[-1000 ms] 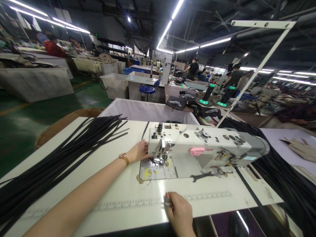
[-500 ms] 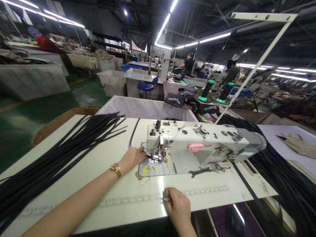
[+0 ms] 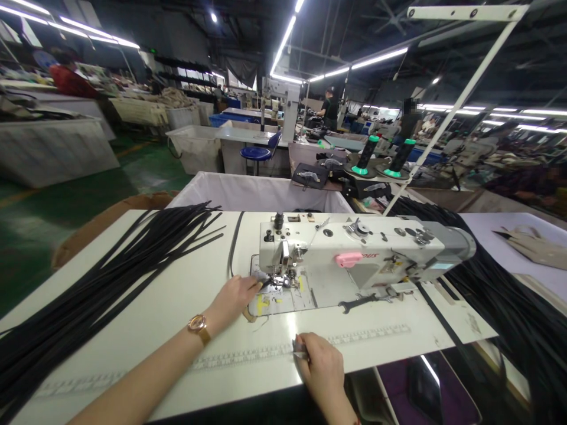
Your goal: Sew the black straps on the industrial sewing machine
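Note:
My left hand (image 3: 237, 298), with a watch on its wrist, pinches a narrow black strap (image 3: 235, 242) at the left side of the sewing machine's (image 3: 349, 245) presser foot (image 3: 282, 281). The strap curves back over the table behind the hand; its other end runs to the foot. In my right hand (image 3: 323, 361), closed near the table's front edge, is a small metal tool that looks like thread snips (image 3: 300, 349). Most of the tool is hidden by the fingers. Beneath it lies a printed measuring scale (image 3: 248, 356) on the table.
A bundle of black straps (image 3: 128, 271) covers the table's left side, and more straps (image 3: 500, 295) hang at the right. A wrench (image 3: 358, 303) lies by the machine bed. Behind stand a white bin (image 3: 261, 192) and two thread cones (image 3: 367, 154). People work farther back.
My left hand has drawn slightly left and toward me, away from the presser foot, still pinching the strap. The right hand stays almost in place. The whole view has shifted a little.

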A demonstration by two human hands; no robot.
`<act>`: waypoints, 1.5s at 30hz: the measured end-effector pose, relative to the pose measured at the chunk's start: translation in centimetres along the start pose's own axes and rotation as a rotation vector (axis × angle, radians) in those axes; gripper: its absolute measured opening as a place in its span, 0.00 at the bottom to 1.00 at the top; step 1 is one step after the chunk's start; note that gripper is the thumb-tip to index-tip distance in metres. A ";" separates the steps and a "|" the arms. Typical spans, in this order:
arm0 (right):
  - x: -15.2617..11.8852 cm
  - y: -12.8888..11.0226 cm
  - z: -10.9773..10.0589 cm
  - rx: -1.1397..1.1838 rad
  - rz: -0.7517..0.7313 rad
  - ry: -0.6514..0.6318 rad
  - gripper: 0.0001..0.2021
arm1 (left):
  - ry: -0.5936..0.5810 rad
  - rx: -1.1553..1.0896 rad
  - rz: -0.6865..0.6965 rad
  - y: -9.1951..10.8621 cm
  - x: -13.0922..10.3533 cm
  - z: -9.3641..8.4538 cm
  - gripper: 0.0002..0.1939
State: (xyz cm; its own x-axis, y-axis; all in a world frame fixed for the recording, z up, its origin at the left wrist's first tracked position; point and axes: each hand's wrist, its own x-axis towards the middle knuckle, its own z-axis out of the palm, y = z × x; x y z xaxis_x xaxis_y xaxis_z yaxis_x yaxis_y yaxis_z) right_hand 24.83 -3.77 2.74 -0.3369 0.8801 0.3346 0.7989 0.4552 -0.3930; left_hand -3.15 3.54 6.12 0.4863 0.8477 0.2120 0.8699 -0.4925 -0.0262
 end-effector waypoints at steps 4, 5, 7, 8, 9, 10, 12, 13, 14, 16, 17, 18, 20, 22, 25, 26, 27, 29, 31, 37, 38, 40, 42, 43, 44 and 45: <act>0.3 -0.3 -0.3 -0.023 -0.002 -0.008 0.12 | -0.039 -0.016 -0.023 1.7 0.0 -0.3 0.13; 0.3 -0.3 -0.5 -0.032 -0.004 -0.006 0.12 | -0.048 -0.013 -0.037 2.2 0.1 -0.3 0.12; 0.3 -0.4 -0.6 -0.049 -0.008 0.001 0.13 | -0.057 -0.002 -0.067 3.3 0.4 -0.2 0.11; 0.3 -0.5 -0.7 -0.056 -0.009 0.002 0.13 | -0.057 0.002 -0.082 3.8 0.6 -0.2 0.11; 0.3 -0.5 -0.7 -0.062 -0.008 0.002 0.13 | -0.054 0.005 -0.096 4.2 0.8 -0.1 0.12; 0.3 -0.5 -0.7 -0.066 -0.008 0.002 0.13 | -0.050 0.006 -0.109 4.5 0.9 -0.1 0.12; 0.3 -0.5 -0.7 -0.073 -0.006 0.000 0.13 | -0.043 0.003 -0.127 5.1 1.1 -0.1 0.12; 0.3 -0.6 -0.7 -0.077 -0.004 -0.003 0.13 | -0.042 -0.001 -0.133 5.2 1.2 -0.1 0.13; 0.3 -0.6 -0.7 -0.081 -0.001 -0.007 0.13 | -0.041 -0.007 -0.138 5.3 1.2 -0.1 0.13; 0.3 -0.6 -0.7 -0.086 0.006 -0.015 0.12 | -0.032 -0.019 -0.148 5.3 1.1 -0.2 0.12; 0.3 -0.6 -0.7 -0.086 0.008 -0.016 0.12 | -0.027 -0.024 -0.152 5.3 1.0 -0.2 0.12; 0.3 -0.6 -0.6 -0.086 0.008 -0.014 0.12 | -0.023 -0.029 -0.156 5.3 1.0 -0.1 0.12; 0.3 -0.6 -0.6 -0.085 0.008 -0.005 0.12 | -0.033 -0.041 -0.170 5.3 1.1 0.0 0.12; 0.2 -0.6 -0.6 -0.086 0.008 0.006 0.12 | -0.062 -0.071 -0.218 5.5 1.4 0.3 0.12; 0.3 -0.7 -0.6 -0.094 0.001 0.016 0.13 | -0.088 -0.119 -0.317 6.1 2.0 0.5 0.13; 0.3 -0.7 -0.6 -0.097 -0.002 0.016 0.13 | -0.085 -0.127 -0.341 6.3 2.2 0.6 0.13; 0.4 -0.7 -0.7 -0.099 -0.005 0.015 0.13 | -0.079 -0.130 -0.359 6.5 2.3 0.6 0.13; 0.4 -0.8 -0.8 -0.101 -0.007 0.015 0.13 | -0.066 -0.133 -0.383 6.9 2.4 0.5 0.14; 0.4 -0.8 -0.8 -0.109 -0.007 0.009 0.13 | -0.058 -0.136 -0.403 7.3 2.4 0.4 0.14; 0.4 -0.9 -0.8 -0.145 0.005 -0.006 0.12 | -0.043 -0.111 -0.431 8.2 2.3 0.1 0.14; 0.4 -0.9 -0.9 -0.150 0.007 -0.006 0.13 | -0.040 -0.102 -0.432 8.3 2.3 0.0 0.15; 0.4 -1.0 -0.9 -0.152 0.005 -0.003 0.13 | -0.038 -0.084 -0.430 8.6 2.2 -0.1 0.15; 0.4 -1.1 -1.0 -0.151 0.002 0.000 0.13 | -0.039 -0.070 -0.421 8.8 2.1 -0.2 0.16; 0.4 -1.1 -1.0 -0.151 0.001 0.000 0.13 | -0.041 -0.064 -0.418 8.9 2.0 -0.3 0.17; 0.4 -1.2 -1.0 -0.152 0.002 -0.001 0.12 | -0.043 -0.059 -0.416 8.9 2.0 -0.4 0.17; 0.4 -1.2 -1.1 -0.145 0.005 -0.004 0.12 | -0.045 -0.056 -0.413 9.0 2.0 -0.5 0.17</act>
State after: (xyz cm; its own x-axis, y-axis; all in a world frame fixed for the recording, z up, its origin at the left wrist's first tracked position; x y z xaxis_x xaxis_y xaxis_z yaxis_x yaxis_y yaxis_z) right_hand 24.30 -4.12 4.28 -0.3342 0.8830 0.3295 0.8641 0.4267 -0.2671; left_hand 5.57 0.74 6.79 0.1014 0.9833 0.1509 0.9874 -0.1180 0.1055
